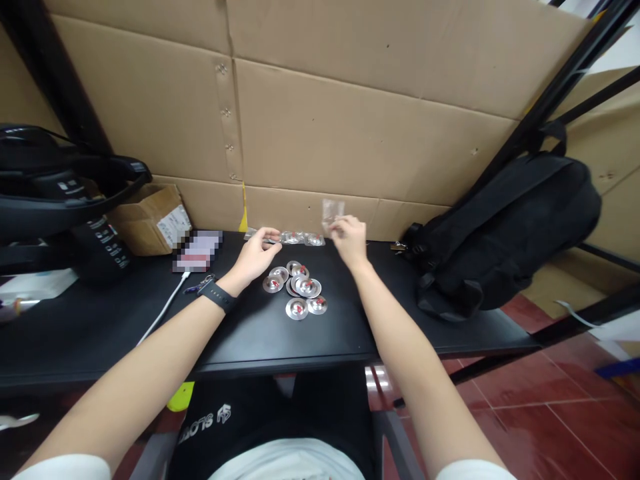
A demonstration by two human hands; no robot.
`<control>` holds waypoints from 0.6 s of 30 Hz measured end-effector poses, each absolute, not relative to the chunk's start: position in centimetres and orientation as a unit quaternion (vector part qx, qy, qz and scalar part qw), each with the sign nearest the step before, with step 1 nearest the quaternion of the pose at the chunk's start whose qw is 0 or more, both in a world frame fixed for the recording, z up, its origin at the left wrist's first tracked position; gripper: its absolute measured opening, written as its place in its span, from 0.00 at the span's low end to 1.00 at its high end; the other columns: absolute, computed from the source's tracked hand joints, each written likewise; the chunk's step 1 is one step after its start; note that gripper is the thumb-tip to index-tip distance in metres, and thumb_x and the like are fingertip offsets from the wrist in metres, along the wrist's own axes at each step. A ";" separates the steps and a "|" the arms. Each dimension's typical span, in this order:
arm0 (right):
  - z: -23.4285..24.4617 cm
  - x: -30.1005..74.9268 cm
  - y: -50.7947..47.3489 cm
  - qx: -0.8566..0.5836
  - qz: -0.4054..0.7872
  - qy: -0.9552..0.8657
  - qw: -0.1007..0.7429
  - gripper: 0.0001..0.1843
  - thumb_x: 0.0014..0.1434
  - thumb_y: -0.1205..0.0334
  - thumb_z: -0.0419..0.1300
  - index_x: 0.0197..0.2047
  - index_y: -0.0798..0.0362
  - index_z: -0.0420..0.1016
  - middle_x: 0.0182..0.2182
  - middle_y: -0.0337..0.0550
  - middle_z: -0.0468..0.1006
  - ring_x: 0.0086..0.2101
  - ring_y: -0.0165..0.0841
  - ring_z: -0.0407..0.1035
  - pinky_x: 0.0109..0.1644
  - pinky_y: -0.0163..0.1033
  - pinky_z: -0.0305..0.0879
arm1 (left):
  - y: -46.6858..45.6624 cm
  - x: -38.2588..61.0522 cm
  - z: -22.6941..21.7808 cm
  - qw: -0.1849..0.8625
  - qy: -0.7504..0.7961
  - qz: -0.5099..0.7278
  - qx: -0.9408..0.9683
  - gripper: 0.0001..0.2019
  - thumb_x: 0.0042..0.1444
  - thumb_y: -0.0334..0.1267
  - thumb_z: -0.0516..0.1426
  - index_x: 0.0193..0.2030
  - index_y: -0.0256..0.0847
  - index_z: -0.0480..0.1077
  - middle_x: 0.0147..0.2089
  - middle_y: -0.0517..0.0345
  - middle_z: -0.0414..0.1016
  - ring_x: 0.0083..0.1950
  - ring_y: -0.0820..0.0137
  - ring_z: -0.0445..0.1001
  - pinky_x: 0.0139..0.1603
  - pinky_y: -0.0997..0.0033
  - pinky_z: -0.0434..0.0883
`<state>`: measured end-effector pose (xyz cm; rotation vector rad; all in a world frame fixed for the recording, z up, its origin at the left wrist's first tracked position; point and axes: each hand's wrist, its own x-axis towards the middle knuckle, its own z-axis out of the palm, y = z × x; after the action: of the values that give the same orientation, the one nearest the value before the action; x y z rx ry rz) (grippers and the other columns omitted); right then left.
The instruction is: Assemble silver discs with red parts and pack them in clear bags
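A small clear plastic bag (333, 209) is pinched in the fingertips of my right hand (350, 240), raised before the cardboard at the back of the table. My left hand (257, 255) is open, thumb and fingers apart, beside a row of clear packets (294, 238) with silver discs inside. Whether its fingers touch the packets I cannot tell. Between my hands and nearer to me lie several loose silver discs, dished like finger cymbals (306, 287), with red bits at their centres. Some overlap in a pile; two (297, 308) lie at the front.
On the left are a cardboard box (150, 220), a blurred-out phone (198, 251) with a white cable (163, 310), keys (200, 285) and black gear (65, 193). A black backpack (510, 227) leans at the right. Cardboard panels (350, 120) wall the back of the black table (240, 340).
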<state>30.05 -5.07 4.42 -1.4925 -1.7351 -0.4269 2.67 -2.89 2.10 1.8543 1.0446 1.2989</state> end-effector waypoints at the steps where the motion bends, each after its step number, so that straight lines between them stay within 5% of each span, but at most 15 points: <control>1: 4.6 31.7 -5.0 -0.618 -0.185 -0.648 0.405 0.10 0.64 0.67 0.55 0.39 0.50 0.79 0.48 0.49 0.80 0.52 0.44 0.68 0.57 0.48 0.55 | -3.0 2.6 2.3 0.313 0.403 0.490 0.707 0.16 0.56 0.38 0.61 0.51 0.42 0.73 0.53 0.50 0.80 0.48 0.63 0.80 0.54 0.59 0.74; 10: 1.4 39.0 -4.1 -0.751 -0.137 -0.559 0.323 0.15 0.63 0.68 0.52 0.44 0.51 0.80 0.49 0.52 0.82 0.51 0.46 0.70 0.57 0.48 0.58 | -3.3 3.1 2.1 0.315 0.376 0.450 0.746 0.17 0.53 0.31 0.59 0.50 0.42 0.71 0.51 0.52 0.78 0.41 0.68 0.79 0.50 0.62 0.74; 18: -1.1 38.4 -2.7 -0.766 -0.027 -0.600 0.230 0.22 0.58 0.65 0.59 0.55 0.49 0.79 0.62 0.51 0.75 0.61 0.47 0.67 0.65 0.57 0.54 | -3.5 3.4 1.9 0.310 0.377 0.426 0.762 0.19 0.52 0.28 0.56 0.52 0.42 0.70 0.48 0.53 0.78 0.41 0.69 0.78 0.48 0.65 0.74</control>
<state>38.40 -2.68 -1.10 -2.1071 -1.6518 -0.0752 3.38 -3.47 1.92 2.0126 0.9955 1.1255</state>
